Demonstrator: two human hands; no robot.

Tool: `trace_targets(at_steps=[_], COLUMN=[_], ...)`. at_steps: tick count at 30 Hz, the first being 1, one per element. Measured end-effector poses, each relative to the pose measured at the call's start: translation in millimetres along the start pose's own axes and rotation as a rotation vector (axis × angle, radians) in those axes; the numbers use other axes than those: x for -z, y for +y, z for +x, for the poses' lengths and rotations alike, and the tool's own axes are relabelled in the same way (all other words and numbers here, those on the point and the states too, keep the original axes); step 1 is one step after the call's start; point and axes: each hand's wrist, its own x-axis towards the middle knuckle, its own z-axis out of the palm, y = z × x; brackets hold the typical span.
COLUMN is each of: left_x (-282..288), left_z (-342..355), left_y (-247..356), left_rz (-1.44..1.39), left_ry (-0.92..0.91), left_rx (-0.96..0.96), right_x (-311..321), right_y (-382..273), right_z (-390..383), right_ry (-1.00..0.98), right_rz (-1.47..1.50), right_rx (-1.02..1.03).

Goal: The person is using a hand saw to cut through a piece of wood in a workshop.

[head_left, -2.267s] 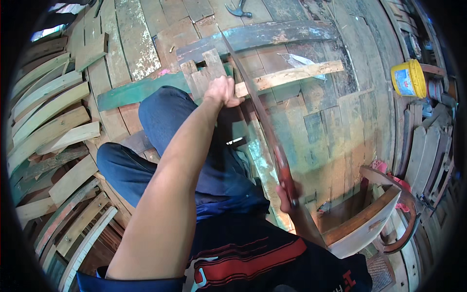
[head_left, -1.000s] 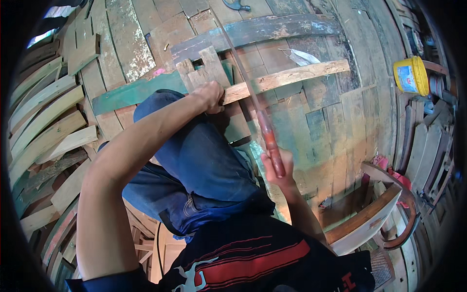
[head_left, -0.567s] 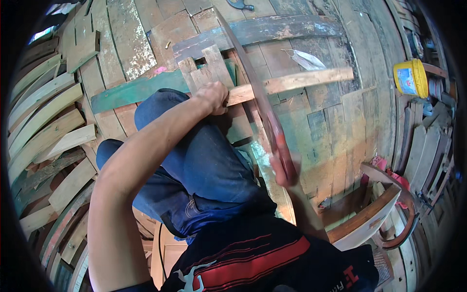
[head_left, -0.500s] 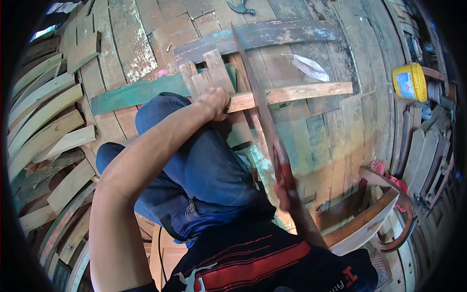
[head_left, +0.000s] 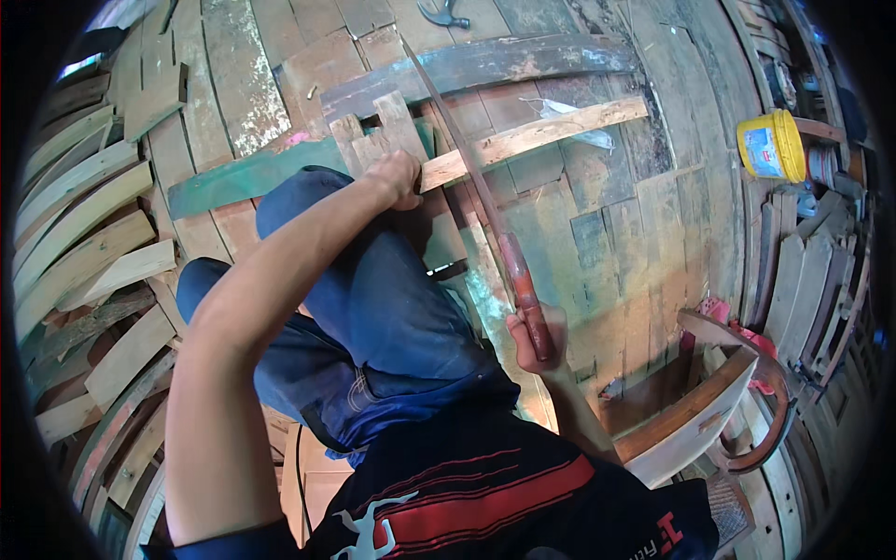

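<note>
1. Hands at work: the left hand [head_left: 397,177] presses down on a pale wooden slat [head_left: 532,140], fingers closed over its near end, while the right hand [head_left: 534,338] is wrapped tight around the red handle of a handsaw [head_left: 467,177].
2. Saw blade runs from the handle up and away to the far side, crossing the slat just right of the left hand; it appears to rest in or on the wood there, though the cut itself is too small to make out.
3. Slat lies across a cluster of short upright boards [head_left: 378,135] and a dark curved plank [head_left: 485,65], its right end reaching out over the plank floor [head_left: 607,243].
4. Person's knee [head_left: 308,201], in blue jeans, sits just left of and below the gripping hand.
5. Done well, this sawing likely calls for firm downward pressure close beside the blade so the slat cannot shift, long even strokes, and fingers kept clear of the teeth.
6. Also in view: a yellow tub [head_left: 770,145] at far right, a hammer [head_left: 443,13] at the far edge, stacked curved staves [head_left: 75,215] on the left, and a chair frame [head_left: 695,415] near right.
</note>
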Motion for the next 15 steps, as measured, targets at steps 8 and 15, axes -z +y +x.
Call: trace_targets(at_steps=[8, 15], left_x=[6, 4], left_z=[-1, -6], left_y=[13, 12], left_rz=[0.117, 0.084], left_ry=[-0.051, -0.034], left_rx=[0.080, 0.057], right_x=[7, 9], right_y=[2, -14], right_z=[-2, -9], right_ry=[-0.028, -0.015], right_rz=[0.091, 0.121], right_rx=[-0.108, -0.166])
